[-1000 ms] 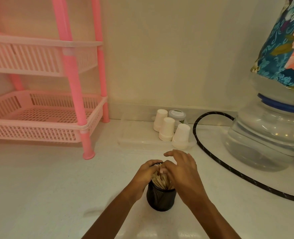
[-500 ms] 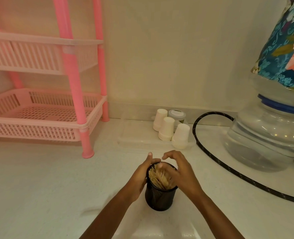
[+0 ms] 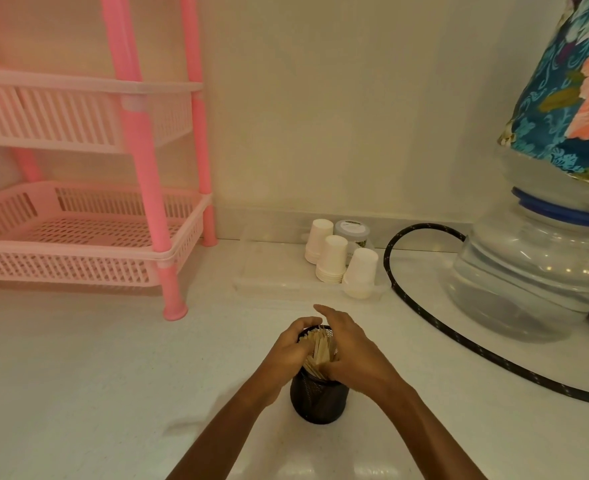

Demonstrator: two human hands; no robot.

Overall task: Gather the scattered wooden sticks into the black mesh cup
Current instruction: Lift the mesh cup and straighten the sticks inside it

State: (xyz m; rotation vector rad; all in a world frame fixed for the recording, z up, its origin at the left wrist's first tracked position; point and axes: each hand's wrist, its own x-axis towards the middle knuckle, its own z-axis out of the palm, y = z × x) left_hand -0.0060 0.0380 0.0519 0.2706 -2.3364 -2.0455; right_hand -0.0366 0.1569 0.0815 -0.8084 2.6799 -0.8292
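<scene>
- The wooden sticks are bundled upright in the black mesh cup on the worktop.
- The rim is held in the left hand's curled grip; the right hand's grip cannot be told.
- Light, stiff sticks are best pinched mid-length.

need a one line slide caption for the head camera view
Left hand and right hand hold wooden sticks together in the black mesh cup on a white counter.

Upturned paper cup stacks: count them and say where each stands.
3, clustered in the clear tray by the wall: back stack, middle stack, and front stack nearest the black hose. Others could be hidden behind them.
</scene>
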